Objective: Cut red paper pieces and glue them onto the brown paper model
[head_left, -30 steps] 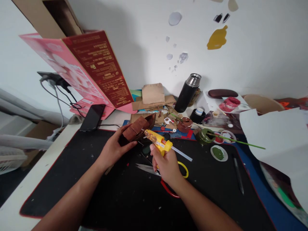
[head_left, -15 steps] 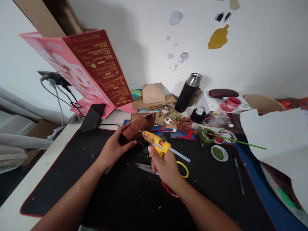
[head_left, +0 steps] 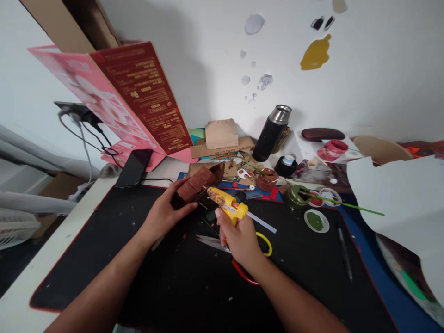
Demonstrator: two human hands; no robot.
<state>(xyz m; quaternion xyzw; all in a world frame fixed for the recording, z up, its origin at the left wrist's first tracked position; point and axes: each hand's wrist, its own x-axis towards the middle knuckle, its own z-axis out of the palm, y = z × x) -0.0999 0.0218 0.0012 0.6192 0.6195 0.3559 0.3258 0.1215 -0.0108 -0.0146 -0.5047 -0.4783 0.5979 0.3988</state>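
Note:
My left hand (head_left: 169, 212) is closed on a small brown model boat (head_left: 197, 184), thumb along its near side and fingers behind it. The boat is tilted, its pointed end toward the back right. In my right hand (head_left: 239, 238) is a yellow hot glue gun (head_left: 227, 203), its body stained brown and a clear glue stick (head_left: 262, 222) poking out of the back. The nozzle is at the boat's right side; whether it touches, I cannot tell. Scissors (head_left: 264, 244) with red and yellow handles lie partly hidden under my right hand.
A black flask (head_left: 272, 133) stands behind, near cardboard scraps (head_left: 222, 134). Brown paint (head_left: 267, 179) and green paint (head_left: 296, 196) jars hold brushes. A green-smeared lid (head_left: 316, 221) and a pen (head_left: 344, 252) lie right. A phone (head_left: 133, 169) leans left, before a pink and red folder (head_left: 142, 99).
The glue gun and my right hand have shifted slightly to the right. My left hand and the boat have stayed nearly still.

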